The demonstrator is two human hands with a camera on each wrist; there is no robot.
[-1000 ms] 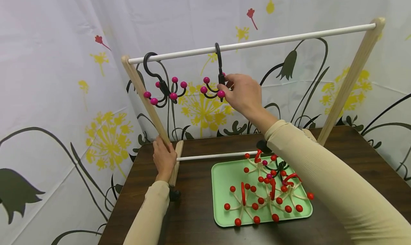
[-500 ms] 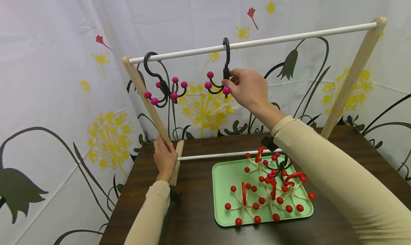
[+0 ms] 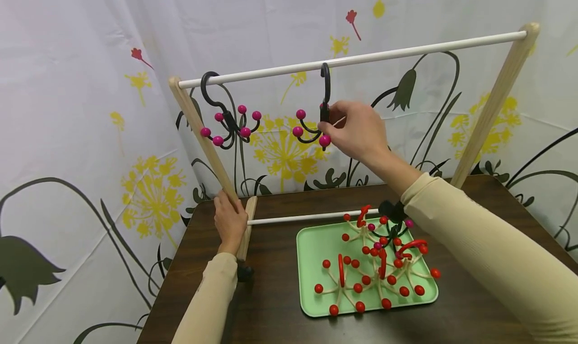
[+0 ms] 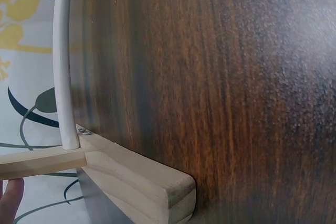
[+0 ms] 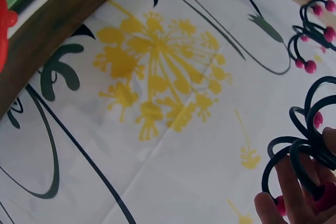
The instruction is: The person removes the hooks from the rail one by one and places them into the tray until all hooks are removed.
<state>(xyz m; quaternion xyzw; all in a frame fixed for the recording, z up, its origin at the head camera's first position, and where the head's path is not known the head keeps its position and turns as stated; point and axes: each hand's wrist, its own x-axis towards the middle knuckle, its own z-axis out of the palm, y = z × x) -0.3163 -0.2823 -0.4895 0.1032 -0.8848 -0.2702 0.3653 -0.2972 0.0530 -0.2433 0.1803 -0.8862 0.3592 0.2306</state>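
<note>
My right hand (image 3: 358,131) pinches the neck of a black multi-arm hanger (image 3: 325,96) tipped with pink balls. Its hook meets the white top rod (image 3: 384,56) of a wooden rack. In the right wrist view, fingers (image 5: 294,187) show among the curved black arms of this hanger (image 5: 302,150). A second black hanger (image 3: 230,121) with pink balls hangs tilted at the rod's left end. My left hand (image 3: 230,221) grips the rack's left post (image 3: 207,143) low down, close to the wooden foot (image 4: 136,177); only a fingertip shows in the left wrist view.
A green tray (image 3: 311,251) on the dark wooden table (image 3: 266,294) carries several cream hangers with red hooks and red balls (image 3: 341,276), plus a black one (image 3: 395,233). Behind the tray runs a white lower rod (image 3: 311,216). A flowered curtain (image 3: 90,83) backs the rack.
My right hand has shifted right along the top rod with the black hanger. The hook rose above the rod, then came down to it. My left hand stays on the post.
</note>
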